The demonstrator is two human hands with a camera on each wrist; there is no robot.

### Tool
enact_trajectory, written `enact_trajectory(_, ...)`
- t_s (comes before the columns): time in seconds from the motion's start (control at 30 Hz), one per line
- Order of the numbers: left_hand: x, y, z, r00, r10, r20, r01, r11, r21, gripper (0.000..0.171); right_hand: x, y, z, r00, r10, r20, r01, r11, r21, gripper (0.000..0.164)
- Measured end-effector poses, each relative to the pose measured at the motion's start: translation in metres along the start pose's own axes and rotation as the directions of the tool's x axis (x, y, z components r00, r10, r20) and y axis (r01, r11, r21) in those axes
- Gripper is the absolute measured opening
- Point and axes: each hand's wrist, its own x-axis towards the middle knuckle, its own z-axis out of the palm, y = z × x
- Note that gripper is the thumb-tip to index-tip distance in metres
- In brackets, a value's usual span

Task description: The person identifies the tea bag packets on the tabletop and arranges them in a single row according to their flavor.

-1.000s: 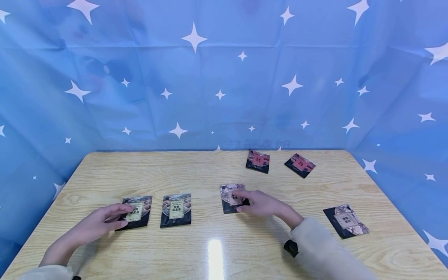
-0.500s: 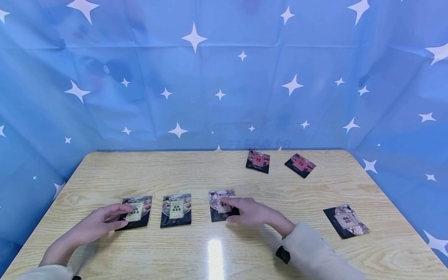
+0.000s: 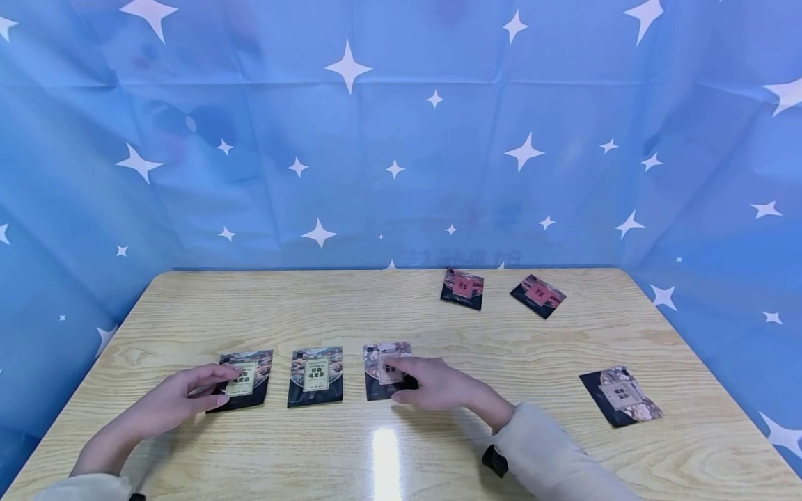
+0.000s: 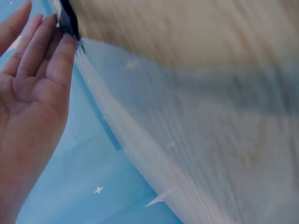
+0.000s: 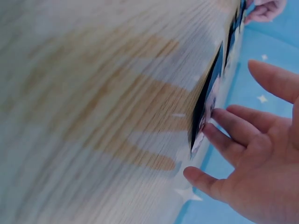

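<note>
In the head view, my left hand [image 3: 169, 403] rests its fingers on a dark tea sachet [image 3: 250, 386] with a green label, at the left of the table. Just right of that lies a second green-labelled tea sachet [image 3: 315, 376], upright and untouched. My right hand [image 3: 435, 384] touches the face of a pink-labelled tea sachet [image 3: 376, 383] with its fingertips; its fingers are extended, and part of the sachet is covered. The right wrist view shows the same fingers against this sachet [image 5: 205, 105], which lies flat. The left wrist view has only a dark sachet edge [image 4: 69, 21] at the left fingertips.
Another pink-labelled sachet [image 3: 620, 395] lies tilted near the right side. Two red-labelled sachets [image 3: 462, 289] lie toward the back edge, apart from each other. The wooden table [image 3: 351, 445] meets a blue star-patterned cloth [image 3: 401, 202] behind.
My right hand has slid the pink-labelled sachet leftward and slightly nearer, into line beside the second green-labelled one. The left hand has stayed where it was.
</note>
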Motion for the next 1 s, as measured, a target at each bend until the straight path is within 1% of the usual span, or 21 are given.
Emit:
enact_trajectory(0.43, 0.0005, -0.0006, 0.0007, 1.000, 0.022, -0.014, -0.022, 1.000, 0.009, 0.042, 0.0042, -0.0027, 0.0024, 1.000, 0.024, -0.009, -0.024, 1.000, 0.019, 0.058)
enact_trajectory(0.7, 0.0000, 0.0003, 0.0006, 1.000, 0.011, -0.009, -0.011, 1.000, 0.004, 0.043, 0.0037, -0.0036, 0.0017, 0.999, 0.033, 0.003, -0.033, 0.998, 0.045, 0.059)
enact_trajectory(1.0, 0.0002, 0.0001, 0.0005, 1.000, -0.015, -0.003, 0.015, 1.000, -0.002, 0.044, 0.0013, -0.0024, -0.0038, 0.999, 0.052, 0.000, -0.052, 0.998, 0.035, 0.058)
